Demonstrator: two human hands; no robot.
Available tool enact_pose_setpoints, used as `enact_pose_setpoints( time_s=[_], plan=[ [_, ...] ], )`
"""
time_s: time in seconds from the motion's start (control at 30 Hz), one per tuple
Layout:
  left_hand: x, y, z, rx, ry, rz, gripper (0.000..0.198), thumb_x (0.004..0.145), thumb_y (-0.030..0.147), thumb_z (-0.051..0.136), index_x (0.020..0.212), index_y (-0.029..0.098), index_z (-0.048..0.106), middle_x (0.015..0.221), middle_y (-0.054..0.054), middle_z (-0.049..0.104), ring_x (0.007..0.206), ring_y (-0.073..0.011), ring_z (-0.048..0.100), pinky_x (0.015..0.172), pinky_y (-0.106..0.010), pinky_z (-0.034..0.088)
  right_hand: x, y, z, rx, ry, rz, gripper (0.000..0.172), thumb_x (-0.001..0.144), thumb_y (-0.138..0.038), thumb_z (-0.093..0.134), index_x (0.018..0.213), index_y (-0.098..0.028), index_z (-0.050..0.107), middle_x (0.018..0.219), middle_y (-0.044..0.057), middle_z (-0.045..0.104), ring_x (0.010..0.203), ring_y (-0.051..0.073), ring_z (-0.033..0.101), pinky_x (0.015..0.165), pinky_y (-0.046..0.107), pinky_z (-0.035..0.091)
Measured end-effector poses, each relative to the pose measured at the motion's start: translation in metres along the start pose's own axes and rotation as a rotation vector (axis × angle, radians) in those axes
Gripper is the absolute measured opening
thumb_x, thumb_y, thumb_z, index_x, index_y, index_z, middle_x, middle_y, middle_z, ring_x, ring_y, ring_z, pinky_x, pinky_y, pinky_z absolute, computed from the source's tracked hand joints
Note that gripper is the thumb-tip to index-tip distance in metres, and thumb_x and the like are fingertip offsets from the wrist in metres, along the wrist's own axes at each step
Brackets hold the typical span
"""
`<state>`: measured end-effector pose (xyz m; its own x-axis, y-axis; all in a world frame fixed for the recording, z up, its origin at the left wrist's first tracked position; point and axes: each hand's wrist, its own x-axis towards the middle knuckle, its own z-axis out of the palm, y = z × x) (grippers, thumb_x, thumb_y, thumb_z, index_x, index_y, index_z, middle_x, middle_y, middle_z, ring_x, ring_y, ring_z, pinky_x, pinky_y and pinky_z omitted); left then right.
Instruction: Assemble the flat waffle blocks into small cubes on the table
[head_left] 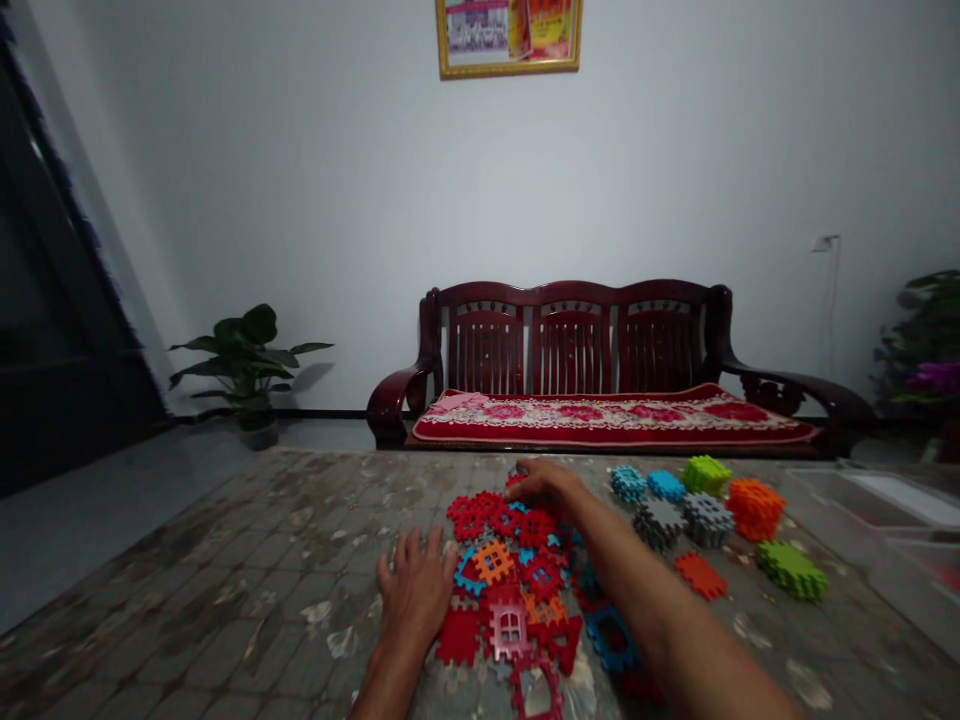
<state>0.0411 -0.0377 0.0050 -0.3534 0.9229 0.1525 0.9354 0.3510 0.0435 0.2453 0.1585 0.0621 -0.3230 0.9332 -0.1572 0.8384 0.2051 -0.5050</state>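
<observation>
A heap of interlocking plastic building pieces, mostly red, lies on the table in front of me. My left hand [417,583] rests at the left side of the heap, its fingers apart and holding nothing; the fingertips are close to a blue piece [466,572]. Across the heap reaches my right arm. At the heap's far edge, my right hand [546,481] has thumb and finger around a red piece [515,481], partly hidden by the hand. Between the hands lie an orange window piece [494,563], a pink window piece [510,627] and a flat red square [457,636].
To the right stand stacks of pieces: blue [628,484], grey [708,519], orange [756,508] and green [792,569]. A single orange-red piece [700,574] lies nearer. Clear plastic boxes [847,500] sit at the right edge. Beyond the patterned tablecloth [225,600] is a wooden bench [574,300].
</observation>
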Motion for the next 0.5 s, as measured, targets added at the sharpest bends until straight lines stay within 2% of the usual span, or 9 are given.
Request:
enact_pose_setpoints(
  time_s=[0.13, 0.3, 0.4, 0.5],
  plan=[
    [0.0, 0.001, -0.003, -0.016, -0.03, 0.003, 0.056, 0.106, 0.045, 0.035, 0.154, 0.027, 0.057, 0.163, -0.016, 0.052, 0.153, -0.0343, 0.043, 0.124, -0.06, 0.03, -0.005, -0.006, 0.009, -0.079, 0.06, -0.018, 0.054, 0.058, -0.044, 0.093, 0.108, -0.027, 0.082, 0.129, 0.012, 0.074, 0.129, 0.042, 0.063, 0.106, 0.049, 0.049],
    [-0.003, 0.004, -0.012, -0.014, -0.042, -0.011, 0.056, 0.106, 0.042, 0.035, 0.154, 0.026, 0.058, 0.163, -0.016, 0.051, 0.153, -0.034, 0.042, 0.125, -0.058, 0.029, -0.021, -0.01, 0.012, -0.088, 0.115, -0.085, 0.017, 0.068, -0.03, 0.082, 0.084, -0.025, 0.081, 0.094, 0.006, 0.08, 0.109, 0.033, 0.071, 0.092, 0.039, 0.052],
    [-0.003, 0.003, -0.011, -0.031, -0.042, 0.0, 0.056, 0.107, 0.042, 0.033, 0.155, 0.026, 0.057, 0.164, -0.017, 0.051, 0.154, -0.0346, 0.042, 0.124, -0.059, 0.029, -0.034, -0.014, 0.013, -0.064, 0.118, -0.152, 0.014, 0.07, -0.021, 0.076, 0.082, -0.025, 0.082, 0.084, 0.003, 0.079, 0.098, 0.028, 0.073, 0.083, 0.032, 0.052],
    [-0.001, 0.001, -0.005, -0.032, -0.014, 0.013, 0.055, 0.106, 0.042, 0.034, 0.154, 0.027, 0.057, 0.163, -0.016, 0.052, 0.154, -0.0343, 0.042, 0.124, -0.059, 0.029, -0.046, -0.018, 0.014, -0.011, 0.05, -0.246, 0.025, 0.066, -0.021, 0.081, 0.09, -0.026, 0.084, 0.084, -0.001, 0.079, 0.088, 0.023, 0.073, 0.076, 0.026, 0.052]
  ],
)
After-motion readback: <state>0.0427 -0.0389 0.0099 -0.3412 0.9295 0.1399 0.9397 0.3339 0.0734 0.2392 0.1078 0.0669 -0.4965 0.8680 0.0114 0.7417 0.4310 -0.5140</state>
